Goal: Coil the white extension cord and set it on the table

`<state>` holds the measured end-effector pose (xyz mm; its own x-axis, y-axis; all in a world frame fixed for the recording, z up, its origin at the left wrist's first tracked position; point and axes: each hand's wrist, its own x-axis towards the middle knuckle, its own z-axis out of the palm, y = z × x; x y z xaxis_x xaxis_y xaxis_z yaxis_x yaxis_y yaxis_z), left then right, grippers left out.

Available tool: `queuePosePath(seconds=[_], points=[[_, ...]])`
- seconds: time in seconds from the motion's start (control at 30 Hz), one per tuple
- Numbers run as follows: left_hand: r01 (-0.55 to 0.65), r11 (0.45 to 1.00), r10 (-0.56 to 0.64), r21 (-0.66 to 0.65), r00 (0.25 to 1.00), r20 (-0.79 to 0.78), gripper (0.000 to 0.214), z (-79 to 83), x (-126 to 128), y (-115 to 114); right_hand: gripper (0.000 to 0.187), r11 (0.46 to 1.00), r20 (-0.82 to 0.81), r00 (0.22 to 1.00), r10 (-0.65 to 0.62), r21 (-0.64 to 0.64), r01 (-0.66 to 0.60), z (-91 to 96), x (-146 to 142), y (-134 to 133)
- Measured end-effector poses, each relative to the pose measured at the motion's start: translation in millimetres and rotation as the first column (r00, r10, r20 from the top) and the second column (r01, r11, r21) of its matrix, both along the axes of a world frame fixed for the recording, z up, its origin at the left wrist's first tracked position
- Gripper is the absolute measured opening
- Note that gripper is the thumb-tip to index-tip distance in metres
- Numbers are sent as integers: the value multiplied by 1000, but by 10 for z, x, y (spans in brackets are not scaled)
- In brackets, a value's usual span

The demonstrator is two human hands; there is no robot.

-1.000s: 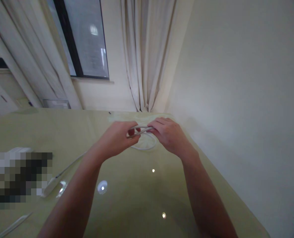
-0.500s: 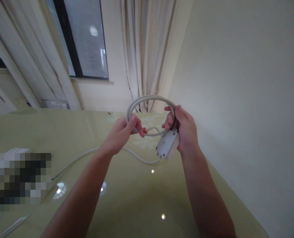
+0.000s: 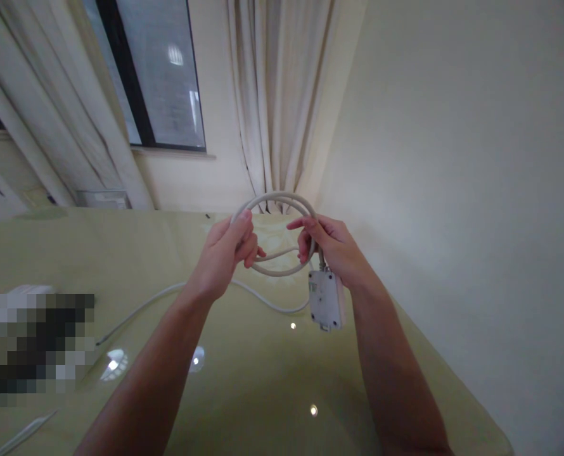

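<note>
1. The pale green, glossy desk (image 3: 244, 399) spreads beneath everything; its bare stretch under the forearms leaves both hands room to work.
2. A white cord (image 3: 286, 311) lies across it in a slack curve, passing behind the left forearm and up towards the right side. Its slack probably keeps it from tugging. Whether it joins the cable above, I cannot tell.
3. The cable coil (image 3: 282, 273), a few pale strands, is raised over the desk between the hands. Being held at opposite sides seems to keep its turns round and together.
4. The left grip (image 3: 225, 250) is closed around the coil's left side, thumb uppermost, likely to stop strands slipping.
5. The right grip (image 3: 335, 246) pinches the coil's right side, index finger reaching into the loop, perhaps steadying the strands.
6. The white box (image 3: 326, 301) hangs just below the right grip, apparently borne by its cable.
</note>
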<state>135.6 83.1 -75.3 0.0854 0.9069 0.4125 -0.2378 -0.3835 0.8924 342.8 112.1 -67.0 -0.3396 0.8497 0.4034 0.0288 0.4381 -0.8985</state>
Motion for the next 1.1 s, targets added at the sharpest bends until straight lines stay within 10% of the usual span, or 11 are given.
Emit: queuePosePath(seconds=[0.27, 0.43, 0.83, 1.1], points=[[31, 999, -31, 13, 999, 15, 43, 82, -142, -31, 49, 1000, 274, 962, -8, 19, 3, -10, 52, 6], [-41, 999, 41, -12, 999, 2, 40, 84, -210, -7, 34, 945, 474, 846, -244, 311, 98, -15, 104, 26], [-67, 997, 63, -42, 994, -88, 51, 7, -158, 64, 33, 691, 114, 822, -559, 611, 385, 106, 71, -111], [279, 945, -308, -172, 936, -171, 54, 45, -150, -76, 45, 843, 237, 886, -398, 476, 252, 59, 50, -66]])
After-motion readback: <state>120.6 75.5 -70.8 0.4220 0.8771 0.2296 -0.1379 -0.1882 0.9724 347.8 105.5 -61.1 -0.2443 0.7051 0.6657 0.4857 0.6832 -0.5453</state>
